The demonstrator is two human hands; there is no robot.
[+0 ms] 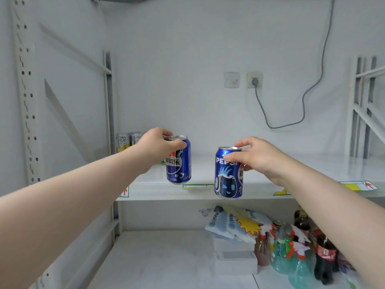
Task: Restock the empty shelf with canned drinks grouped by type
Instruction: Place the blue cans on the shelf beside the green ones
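Note:
My left hand [157, 146] grips a blue Pepsi can [180, 165] by its top rim, holding it over the left part of the white shelf [291, 167]. My right hand [256, 157] holds a second blue Pepsi can [228, 178] at its top, in front of the shelf's front edge near the middle. Both cans are upright. At the shelf's far left back corner stand two silver and yellow cans [127, 140], partly hidden behind my left hand.
Price labels [358, 185] line the shelf's front edge. The lower shelf holds mask packets [227, 223], white boxes [235, 261], spray bottles [295, 259] and dark cola bottles [324, 255] at the right. A grey cable [291, 124] hangs from a wall socket [254, 80]. Metal uprights [108, 101] frame the bay.

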